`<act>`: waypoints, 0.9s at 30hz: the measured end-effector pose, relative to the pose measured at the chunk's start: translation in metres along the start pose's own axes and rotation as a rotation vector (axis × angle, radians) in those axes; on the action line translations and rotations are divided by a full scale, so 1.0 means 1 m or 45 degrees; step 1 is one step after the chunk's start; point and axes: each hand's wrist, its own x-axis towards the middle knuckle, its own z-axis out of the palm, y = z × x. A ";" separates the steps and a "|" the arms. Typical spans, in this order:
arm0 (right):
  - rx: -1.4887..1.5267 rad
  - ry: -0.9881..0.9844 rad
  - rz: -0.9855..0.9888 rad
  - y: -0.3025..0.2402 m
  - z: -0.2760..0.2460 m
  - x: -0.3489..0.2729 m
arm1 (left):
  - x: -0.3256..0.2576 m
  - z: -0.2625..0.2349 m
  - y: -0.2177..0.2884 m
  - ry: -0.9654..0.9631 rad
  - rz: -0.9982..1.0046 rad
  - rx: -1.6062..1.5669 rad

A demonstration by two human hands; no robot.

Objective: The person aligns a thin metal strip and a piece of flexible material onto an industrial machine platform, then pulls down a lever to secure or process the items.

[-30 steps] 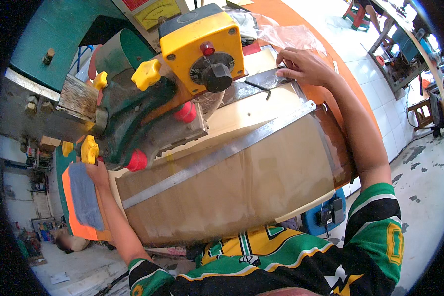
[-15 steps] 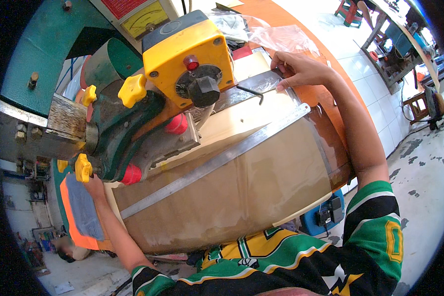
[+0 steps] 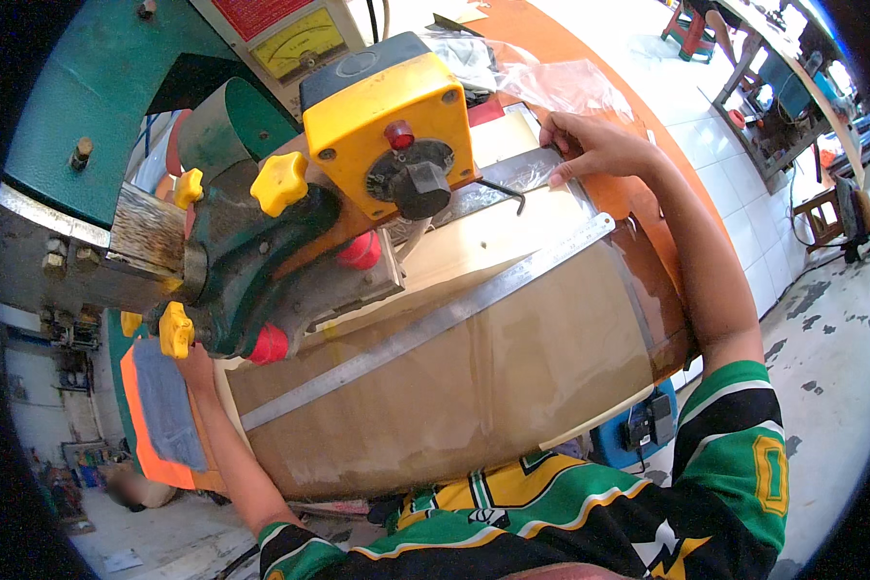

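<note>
My right hand (image 3: pixel 604 147) is at the far right of the bench, thumb and fingers closed about the end of a grey metal strip (image 3: pixel 524 168) with clear film on it. My left hand (image 3: pixel 196 367) reaches under the green machine head at the left; its fingers are hidden behind a yellow star knob (image 3: pixel 176 331). Between my arms lies a wide brown sheet (image 3: pixel 454 387), with a long steel ruler (image 3: pixel 435 322) slanting across its upper part. Beyond the ruler is a pale cream board (image 3: pixel 493 242).
A yellow control box (image 3: pixel 387 126) with a black rotary switch overhangs the work. Beside it are a green machine arm (image 3: pixel 251 271), red rollers (image 3: pixel 271 345) and a hex key (image 3: pixel 505 191). Crumpled clear plastic (image 3: pixel 570 85) lies on the orange tabletop. A blue-grey pad (image 3: pixel 167 404) is at left.
The machine and control box sit slightly further right and lower in the picture, as the view has shifted. Both hands keep nearly the same places on the work.
</note>
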 end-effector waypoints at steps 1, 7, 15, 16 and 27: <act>-0.004 0.000 0.003 0.000 0.000 0.000 | 0.000 0.002 0.000 -0.016 0.022 0.020; -0.004 0.004 0.006 0.001 -0.001 0.001 | -0.001 0.000 0.020 -0.071 0.076 0.032; -0.002 0.013 -0.065 0.004 -0.002 -0.001 | -0.001 -0.006 0.010 -0.073 0.132 0.145; 0.007 0.018 -0.081 0.002 -0.001 0.002 | -0.002 -0.014 -0.001 0.031 0.223 0.269; -0.155 0.300 -0.140 0.006 0.007 0.004 | -0.020 -0.040 0.115 0.099 -0.019 0.388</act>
